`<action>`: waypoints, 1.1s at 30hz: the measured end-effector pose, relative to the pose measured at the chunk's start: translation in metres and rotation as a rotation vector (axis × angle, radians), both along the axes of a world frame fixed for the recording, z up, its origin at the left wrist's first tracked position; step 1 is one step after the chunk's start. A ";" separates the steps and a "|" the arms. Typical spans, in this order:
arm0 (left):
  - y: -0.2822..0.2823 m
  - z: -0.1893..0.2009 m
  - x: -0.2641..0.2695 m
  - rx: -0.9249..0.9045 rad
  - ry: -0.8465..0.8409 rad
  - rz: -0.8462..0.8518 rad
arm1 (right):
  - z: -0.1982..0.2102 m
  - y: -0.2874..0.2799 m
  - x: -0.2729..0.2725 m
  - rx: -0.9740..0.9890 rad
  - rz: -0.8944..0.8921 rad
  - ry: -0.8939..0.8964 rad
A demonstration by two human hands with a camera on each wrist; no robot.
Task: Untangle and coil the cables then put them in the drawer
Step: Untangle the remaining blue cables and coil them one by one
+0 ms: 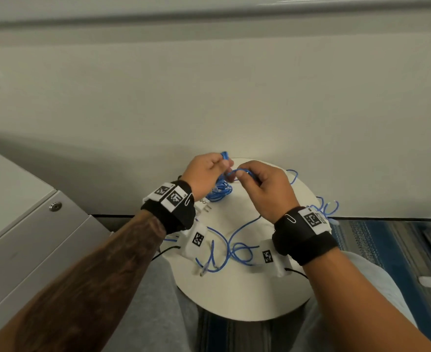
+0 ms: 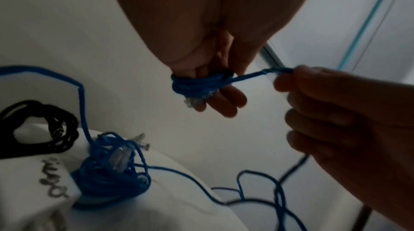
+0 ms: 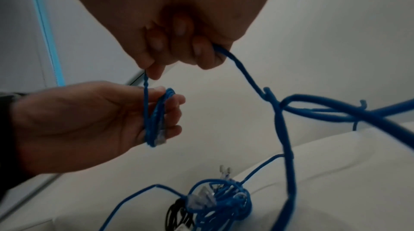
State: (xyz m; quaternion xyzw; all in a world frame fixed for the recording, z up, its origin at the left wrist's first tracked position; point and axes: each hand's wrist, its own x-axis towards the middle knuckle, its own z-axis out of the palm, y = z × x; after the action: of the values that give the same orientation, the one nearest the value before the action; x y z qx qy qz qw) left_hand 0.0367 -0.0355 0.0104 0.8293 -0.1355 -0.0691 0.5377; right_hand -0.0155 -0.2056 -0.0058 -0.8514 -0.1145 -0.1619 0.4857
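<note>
While the cabinet (image 1: 31, 224) stays closed (locked?), blue cable (image 3: 156, 116) wraps left fingers (image 3: 172, 102).

Matt blue plastic-sheathed cable (image 3: 283, 128), clear glossy plastic plug (image 2: 121, 159), smooth matt white tabletop (image 1: 247, 295).

Two hands (image 1: 206, 174), one round table (image 1: 247, 301), one black cable (image 2: 44, 128), blue cables (image 1: 219, 191) too tangled to count

From the head view my left grip (image 1: 205, 174) hides most of the blue coil (image 2: 197, 84) wound on my fingers. My wrists cover parts of the loose blue cable (image 1: 234, 247) on the surface (image 1: 247, 295). The black cable (image 2: 42, 128) is cut off by the left wrist view's edge, and my right grip (image 2: 349, 128) there is dark and blurred.
</note>
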 end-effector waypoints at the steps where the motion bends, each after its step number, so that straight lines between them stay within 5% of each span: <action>1: 0.000 -0.002 -0.006 0.000 0.037 -0.071 | 0.001 -0.002 0.001 0.003 -0.019 -0.012; 13: -0.002 0.022 -0.036 -0.685 0.616 -0.272 | -0.006 -0.005 0.007 0.279 -0.043 0.113; 17: 0.000 0.025 -0.028 -1.163 0.719 -0.101 | -0.020 -0.002 0.006 0.178 -0.015 0.214; 21: 0.002 0.024 -0.011 -1.379 0.636 0.152 | -0.023 0.000 0.001 -0.074 0.055 0.271; 26: 0.003 0.021 0.006 -1.416 0.511 0.332 | -0.012 0.007 -0.010 -0.302 0.172 0.165; 33: -0.011 -0.006 0.013 -1.006 0.276 0.408 | -0.007 0.002 -0.011 -0.210 0.162 0.131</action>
State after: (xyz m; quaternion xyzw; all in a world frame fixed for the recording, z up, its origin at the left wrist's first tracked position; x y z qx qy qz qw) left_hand 0.0496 -0.0464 0.0039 0.4631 0.0830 0.0014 0.8824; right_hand -0.0263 -0.2031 -0.0126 -0.8942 -0.1674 -0.0535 0.4117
